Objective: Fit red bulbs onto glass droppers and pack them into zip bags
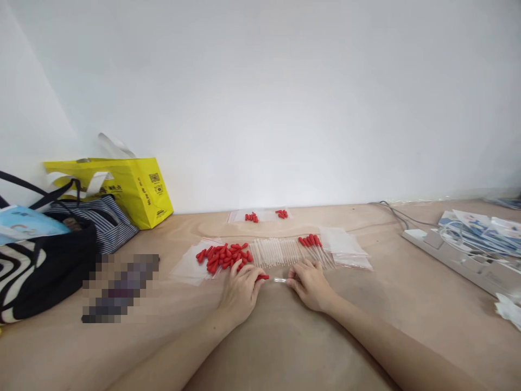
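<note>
My left hand point(241, 290) pinches a red rubber dropper bulb point(262, 277), its open end pointing right. Facing it across a small gap, a clear glass dropper tube point(280, 280) sticks out from the closed fingers of my right hand point(310, 283). Just beyond my left hand lies a heap of red bulbs point(222, 255) on clear plastic bags point(185, 266). A row of bare glass tubes point(271, 252) spreads between the heap and several droppers with red bulbs fitted point(312, 241), which lie beyond my right hand.
More plastic bags point(345, 247) are stacked at the right of the row. Against the wall lies a bag with red-bulbed droppers point(264, 216). A yellow bag point(142, 190) and a black bag point(77, 260) stand left, near a blurred dark object point(122, 288). A power strip point(456, 263) with cables is right.
</note>
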Action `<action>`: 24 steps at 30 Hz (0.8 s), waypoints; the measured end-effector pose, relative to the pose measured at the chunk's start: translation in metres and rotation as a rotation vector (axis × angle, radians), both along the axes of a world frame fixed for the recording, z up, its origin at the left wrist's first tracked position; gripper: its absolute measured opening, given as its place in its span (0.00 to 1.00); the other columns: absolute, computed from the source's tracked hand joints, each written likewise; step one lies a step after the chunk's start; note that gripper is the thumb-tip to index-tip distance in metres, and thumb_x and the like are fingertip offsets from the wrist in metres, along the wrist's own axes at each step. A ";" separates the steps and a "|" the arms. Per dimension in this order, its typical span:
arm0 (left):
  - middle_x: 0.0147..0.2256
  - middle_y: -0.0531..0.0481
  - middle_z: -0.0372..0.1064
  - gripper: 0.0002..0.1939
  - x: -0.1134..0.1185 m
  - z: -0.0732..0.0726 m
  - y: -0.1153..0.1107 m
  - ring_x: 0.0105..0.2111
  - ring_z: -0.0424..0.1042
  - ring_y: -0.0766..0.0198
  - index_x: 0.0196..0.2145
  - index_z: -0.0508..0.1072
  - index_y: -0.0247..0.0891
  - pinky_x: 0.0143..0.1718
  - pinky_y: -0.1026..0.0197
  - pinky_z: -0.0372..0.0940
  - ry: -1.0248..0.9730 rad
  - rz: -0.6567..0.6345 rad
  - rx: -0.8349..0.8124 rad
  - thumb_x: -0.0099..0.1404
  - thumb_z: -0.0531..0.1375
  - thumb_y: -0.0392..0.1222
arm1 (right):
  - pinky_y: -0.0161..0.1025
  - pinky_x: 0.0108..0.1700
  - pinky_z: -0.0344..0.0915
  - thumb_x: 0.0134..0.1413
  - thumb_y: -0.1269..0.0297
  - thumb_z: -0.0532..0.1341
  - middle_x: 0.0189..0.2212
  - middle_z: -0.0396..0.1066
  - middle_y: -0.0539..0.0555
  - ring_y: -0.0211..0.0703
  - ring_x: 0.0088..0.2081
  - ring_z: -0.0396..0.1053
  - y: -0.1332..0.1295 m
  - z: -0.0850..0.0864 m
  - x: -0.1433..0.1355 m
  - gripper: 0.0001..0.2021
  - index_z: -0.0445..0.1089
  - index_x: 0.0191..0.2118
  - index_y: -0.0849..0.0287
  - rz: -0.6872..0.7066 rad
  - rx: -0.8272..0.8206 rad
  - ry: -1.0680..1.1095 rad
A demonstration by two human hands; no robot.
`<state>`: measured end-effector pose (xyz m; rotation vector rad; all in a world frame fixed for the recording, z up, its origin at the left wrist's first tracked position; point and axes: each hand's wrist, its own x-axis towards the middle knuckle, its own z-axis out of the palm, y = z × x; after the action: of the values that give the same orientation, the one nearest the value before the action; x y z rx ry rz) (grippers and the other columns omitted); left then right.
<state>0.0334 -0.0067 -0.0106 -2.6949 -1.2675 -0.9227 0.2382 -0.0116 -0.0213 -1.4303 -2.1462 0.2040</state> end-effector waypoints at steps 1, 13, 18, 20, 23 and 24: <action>0.31 0.55 0.69 0.07 -0.001 -0.001 0.000 0.36 0.66 0.64 0.33 0.65 0.40 0.52 0.48 0.45 -0.003 0.003 -0.001 0.63 0.49 0.35 | 0.41 0.40 0.47 0.52 0.65 0.54 0.28 0.68 0.50 0.40 0.34 0.62 -0.001 -0.001 -0.001 0.05 0.63 0.28 0.58 -0.003 0.014 0.037; 0.32 0.53 0.72 0.09 -0.001 -0.003 -0.001 0.38 0.66 0.62 0.36 0.67 0.42 0.51 0.46 0.42 0.003 -0.005 0.038 0.63 0.49 0.34 | 0.42 0.42 0.43 0.54 0.64 0.53 0.28 0.71 0.48 0.40 0.34 0.62 -0.007 0.002 -0.010 0.07 0.67 0.33 0.54 0.068 0.094 0.194; 0.31 0.53 0.71 0.09 -0.001 -0.001 -0.002 0.37 0.66 0.63 0.36 0.67 0.41 0.50 0.46 0.42 -0.008 -0.006 0.026 0.64 0.48 0.36 | 0.41 0.41 0.43 0.55 0.64 0.52 0.28 0.71 0.48 0.38 0.33 0.62 -0.008 0.003 -0.013 0.08 0.68 0.32 0.53 0.092 0.093 0.150; 0.31 0.52 0.70 0.10 -0.001 -0.001 -0.002 0.37 0.66 0.63 0.35 0.67 0.40 0.50 0.47 0.43 -0.017 -0.006 0.025 0.64 0.47 0.36 | 0.41 0.41 0.44 0.55 0.64 0.52 0.26 0.71 0.47 0.37 0.33 0.62 -0.009 0.003 -0.014 0.08 0.68 0.32 0.53 0.095 0.091 0.127; 0.30 0.53 0.70 0.09 0.001 0.000 -0.003 0.35 0.66 0.63 0.34 0.67 0.40 0.50 0.47 0.43 -0.033 -0.011 0.018 0.64 0.48 0.37 | 0.41 0.40 0.44 0.55 0.64 0.52 0.26 0.71 0.47 0.37 0.33 0.61 -0.010 0.003 -0.014 0.08 0.69 0.32 0.52 0.106 0.099 0.109; 0.29 0.53 0.70 0.09 0.001 0.001 -0.003 0.35 0.66 0.63 0.33 0.67 0.40 0.50 0.47 0.43 -0.039 -0.014 0.015 0.64 0.48 0.37 | 0.41 0.40 0.44 0.55 0.64 0.52 0.26 0.71 0.48 0.38 0.33 0.61 -0.011 0.003 -0.014 0.08 0.69 0.33 0.52 0.111 0.103 0.104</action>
<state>0.0343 -0.0100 -0.0100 -2.6902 -1.2449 -0.9867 0.2238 -0.0221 -0.0179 -1.2179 -2.1214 0.2017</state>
